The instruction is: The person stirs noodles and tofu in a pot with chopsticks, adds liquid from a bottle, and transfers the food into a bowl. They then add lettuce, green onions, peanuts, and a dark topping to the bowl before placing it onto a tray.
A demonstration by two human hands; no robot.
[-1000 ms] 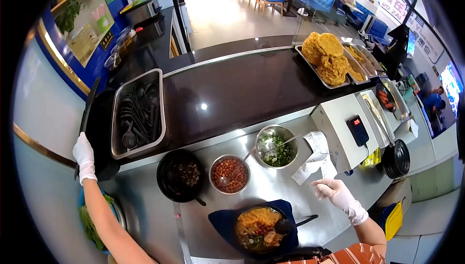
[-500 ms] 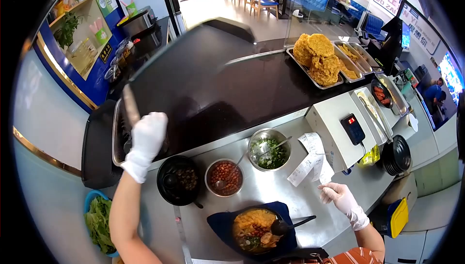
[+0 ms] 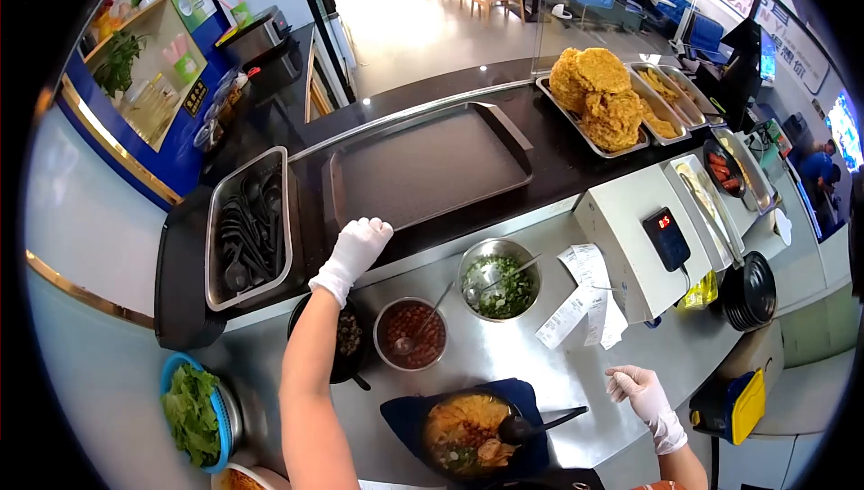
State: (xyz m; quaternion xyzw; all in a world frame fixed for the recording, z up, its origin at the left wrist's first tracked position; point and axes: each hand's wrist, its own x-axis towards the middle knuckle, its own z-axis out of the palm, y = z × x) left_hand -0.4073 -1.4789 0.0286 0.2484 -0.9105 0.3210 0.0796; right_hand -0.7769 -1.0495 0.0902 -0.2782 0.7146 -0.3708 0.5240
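Note:
My gloved left hand (image 3: pixel 355 251) is closed at the near edge of a dark serving tray (image 3: pixel 423 166), which lies flat on the black counter. Its fingertips are hidden from me. Over the steel worktop hovers my gloved right hand (image 3: pixel 637 389), fingers curled together with nothing visible in them. Paper receipts (image 3: pixel 585 296) lie just beyond it. Between the hands, nearer me, a bowl of food (image 3: pixel 468 422) with a black spoon (image 3: pixel 531 425) sits on a dark blue tray (image 3: pixel 405 413).
Steel bowls hold red beans or nuts (image 3: pixel 416 328) and chopped greens (image 3: pixel 504 287). A black pan (image 3: pixel 346 359) is partly behind my left arm. Black spoons (image 3: pixel 252 229) fill a steel bin at left. Fried cutlets (image 3: pixel 598 98) stand at back right, beside a box with a timer (image 3: pixel 664 227).
The tray, tilted in the air before, now lies on the counter. My left hand has moved right with it. My right hand has let go of the receipt and moved slightly down.

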